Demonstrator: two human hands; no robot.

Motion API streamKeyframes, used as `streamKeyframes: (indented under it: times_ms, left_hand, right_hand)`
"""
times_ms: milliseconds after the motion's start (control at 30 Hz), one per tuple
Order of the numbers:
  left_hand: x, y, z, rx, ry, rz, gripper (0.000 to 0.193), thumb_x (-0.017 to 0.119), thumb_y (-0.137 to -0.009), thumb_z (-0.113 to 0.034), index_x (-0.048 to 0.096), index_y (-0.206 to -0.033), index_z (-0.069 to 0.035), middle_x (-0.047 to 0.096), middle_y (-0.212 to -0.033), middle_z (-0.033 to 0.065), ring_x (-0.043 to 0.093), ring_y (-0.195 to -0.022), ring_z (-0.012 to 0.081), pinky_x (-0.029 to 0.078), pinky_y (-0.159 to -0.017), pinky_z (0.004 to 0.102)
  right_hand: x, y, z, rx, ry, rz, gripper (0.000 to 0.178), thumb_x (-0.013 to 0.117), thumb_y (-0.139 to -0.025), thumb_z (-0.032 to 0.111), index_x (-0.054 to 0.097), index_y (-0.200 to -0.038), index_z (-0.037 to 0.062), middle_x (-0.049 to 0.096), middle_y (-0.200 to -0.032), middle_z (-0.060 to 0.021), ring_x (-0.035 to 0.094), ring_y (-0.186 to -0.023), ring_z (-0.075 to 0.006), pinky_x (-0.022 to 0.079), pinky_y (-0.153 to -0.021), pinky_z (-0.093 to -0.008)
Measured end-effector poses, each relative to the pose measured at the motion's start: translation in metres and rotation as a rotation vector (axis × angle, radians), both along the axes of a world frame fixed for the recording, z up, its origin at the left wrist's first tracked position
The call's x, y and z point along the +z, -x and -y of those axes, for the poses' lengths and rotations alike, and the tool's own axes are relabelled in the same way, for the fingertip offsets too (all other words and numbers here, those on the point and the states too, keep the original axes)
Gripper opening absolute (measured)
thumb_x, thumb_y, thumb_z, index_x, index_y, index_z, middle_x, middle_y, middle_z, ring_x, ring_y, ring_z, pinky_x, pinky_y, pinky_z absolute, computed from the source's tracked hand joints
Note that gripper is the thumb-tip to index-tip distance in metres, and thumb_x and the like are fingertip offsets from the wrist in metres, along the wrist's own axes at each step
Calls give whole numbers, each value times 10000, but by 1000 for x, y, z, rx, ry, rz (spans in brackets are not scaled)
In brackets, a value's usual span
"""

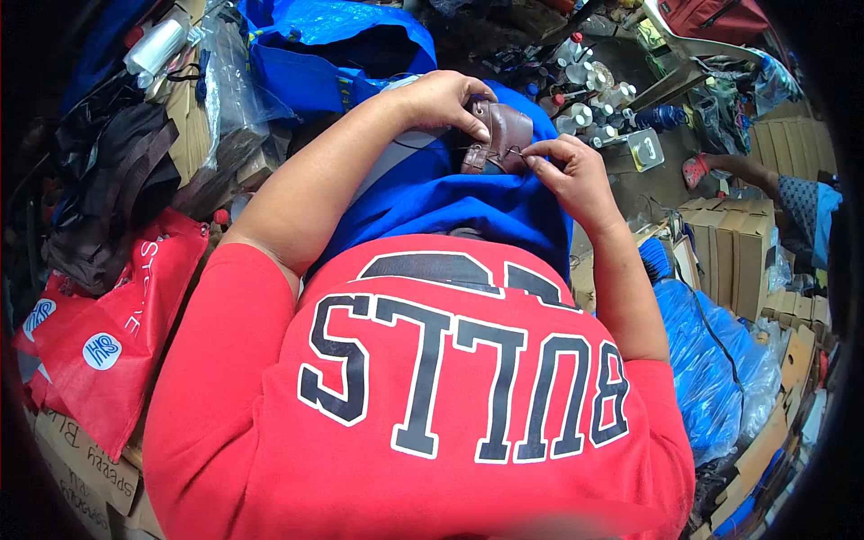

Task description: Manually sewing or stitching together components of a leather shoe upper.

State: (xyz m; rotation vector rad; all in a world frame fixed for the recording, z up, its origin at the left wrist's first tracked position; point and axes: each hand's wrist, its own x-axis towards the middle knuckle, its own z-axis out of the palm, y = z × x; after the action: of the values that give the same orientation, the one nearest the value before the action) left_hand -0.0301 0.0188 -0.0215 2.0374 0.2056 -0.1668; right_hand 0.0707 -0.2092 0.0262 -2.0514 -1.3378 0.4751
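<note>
A: What occupied the centre of the work?
B: A brown leather item (506, 135), glossy in part, lay on the blue cloth (432, 216) spread over the person's lap, in the upper middle of the head view. It sat between the two hands, beyond the red shirt (468, 387).

A: How was the left hand (450, 103) set?
B: It was narrowed on the item's upper left side, the thumb laid against the leather and the fingers curled at the top edge. The undersides of those fingers were hidden.

A: And the right hand (567, 171)?
B: Its thumb and forefinger were pinched together at the item's right side, closed on a dark thread (511, 151). Whether a needle was also held could not be told at this size.

A: What bordered the work on the left?
B: A large blue bag (333, 54) stood with its mouth open beyond the left forearm; nearer the person, a red bag (117, 333) lay slumped below dark folded fabric (108, 189).

A: And on the right?
B: Clear bottles (598, 94), some with red caps, stood clustered beyond the right hand. Brown cardboard boxes (731, 252) were stacked farther right, near another person's arm (751, 171). Blue plastic sheeting (697, 369) lay beside the right sleeve, just below a blue-bristled brush (655, 258).
</note>
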Motion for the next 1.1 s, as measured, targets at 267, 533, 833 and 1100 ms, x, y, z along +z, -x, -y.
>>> streamKeyframes:
  times_ms: [267, 533, 833, 1100]
  left_hand:
    - [-7, 0, -2, 2, -17, 24, 611, 808, -657, -117, 556, -1199, 12, 653, -1050, 95, 602, -945, 152, 462, -882, 283]
    - [1, 0, 3, 9, -107, 45, 598, 824, -640, -175, 582, -1161, -10, 667, -1008, 96, 619, -917, 161, 474, -849, 281]
    - [6, 4, 15, 88, -301, 59, 643, 829, -564, -389, 624, -1096, -92, 678, -967, 149, 643, -930, 298, 492, -812, 362]
    - [2, 44, 8, 218, -353, 426, 419, 488, -761, 69, 584, -1150, -56, 513, -875, 99, 539, -755, 215, 467, -736, 303]
  right_hand:
    - [3, -1, -5, 26, 32, -1, 138, 666, -777, 158, 706, -878, 72, 535, -677, -80, 546, -632, -199, 451, -628, -293]
    - [-28, -21, -3, 75, 7, -312, 138, 689, -780, 106, 715, -915, 94, 553, -780, -26, 523, -732, -131, 435, -703, -254]
    - [-38, 2, -16, 0, 8, -612, 84, 669, -824, 66, 623, -883, 29, 595, -815, 12, 531, -751, -64, 428, -694, -201]
    - [-17, 12, -5, -56, -198, -35, 137, 712, -755, 103, 593, -814, 71, 603, -747, -12, 561, -699, -131, 414, -696, -274]
